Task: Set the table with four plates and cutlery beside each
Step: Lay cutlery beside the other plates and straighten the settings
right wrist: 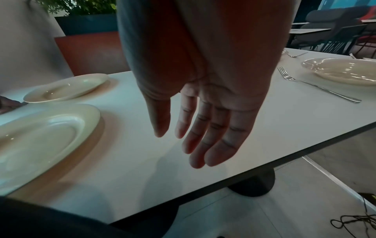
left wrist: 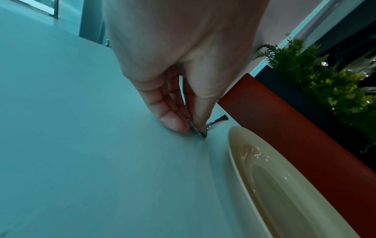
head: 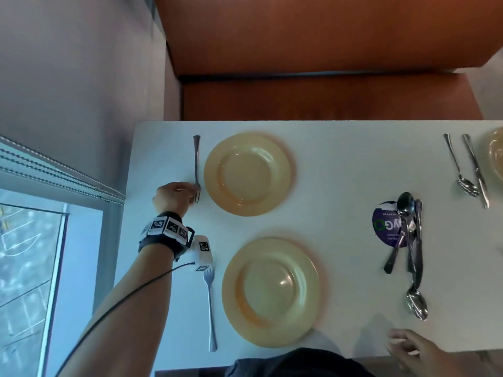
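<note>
A cream plate [head: 249, 172] sits at the far left of the white table [head: 340, 164], and a second cream plate [head: 270, 291] lies closer to me. My left hand [head: 193, 195] pinches the tine end of a fork [head: 196, 161] lying on the table just left of the far plate. In the left wrist view the thumb and fingers of the left hand [left wrist: 191, 128] squeeze the fork [left wrist: 218, 120] beside the plate [left wrist: 274, 177]. Another fork [head: 210, 303] lies left of the near plate. My right hand [head: 401, 346] hovers with straight fingers over the front edge, holding nothing.
A heap of spoons and knives [head: 408, 240] lies on a round purple sticker right of the plates. Further right lie a spoon [head: 460, 170], a knife [head: 476, 170] and a third plate [head: 496, 156]. An orange bench [head: 326, 96] stands behind the table, a window at left.
</note>
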`<control>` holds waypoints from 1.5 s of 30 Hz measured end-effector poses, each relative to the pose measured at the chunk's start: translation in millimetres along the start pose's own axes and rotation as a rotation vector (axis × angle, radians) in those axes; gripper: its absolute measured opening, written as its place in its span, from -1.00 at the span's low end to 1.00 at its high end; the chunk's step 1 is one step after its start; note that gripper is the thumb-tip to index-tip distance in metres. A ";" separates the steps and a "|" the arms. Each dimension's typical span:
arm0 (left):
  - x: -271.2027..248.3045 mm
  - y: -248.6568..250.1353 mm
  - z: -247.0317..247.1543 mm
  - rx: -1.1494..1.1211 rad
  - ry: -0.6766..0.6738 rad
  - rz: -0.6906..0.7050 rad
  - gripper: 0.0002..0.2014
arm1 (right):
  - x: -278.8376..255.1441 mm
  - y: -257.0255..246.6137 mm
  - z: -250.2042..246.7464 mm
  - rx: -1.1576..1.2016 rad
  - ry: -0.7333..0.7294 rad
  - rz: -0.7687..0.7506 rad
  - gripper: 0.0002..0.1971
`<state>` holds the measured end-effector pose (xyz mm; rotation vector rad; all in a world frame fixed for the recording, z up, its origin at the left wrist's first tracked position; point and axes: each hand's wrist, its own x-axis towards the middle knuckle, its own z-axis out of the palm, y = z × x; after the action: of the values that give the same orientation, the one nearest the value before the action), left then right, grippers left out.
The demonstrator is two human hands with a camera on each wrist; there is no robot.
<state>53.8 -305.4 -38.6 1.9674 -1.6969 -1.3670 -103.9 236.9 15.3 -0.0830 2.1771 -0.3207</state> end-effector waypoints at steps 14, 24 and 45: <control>-63.0 -4.8 24.4 0.713 -0.158 0.701 -0.58 | -6.9 0.4 -2.8 0.101 0.010 0.026 -0.85; -67.8 5.0 38.4 0.684 -0.202 0.692 -0.73 | -26.4 19.6 0.1 0.154 0.034 0.052 -0.87; -253.8 27.3 175.3 0.481 -0.431 0.796 -0.85 | 104.4 -32.6 -94.8 0.135 0.376 -0.207 -0.88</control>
<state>-70.6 -26.1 10.0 0.9152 -2.7841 -1.1660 -243.7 205.9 -5.9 -0.1851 2.5159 -0.6435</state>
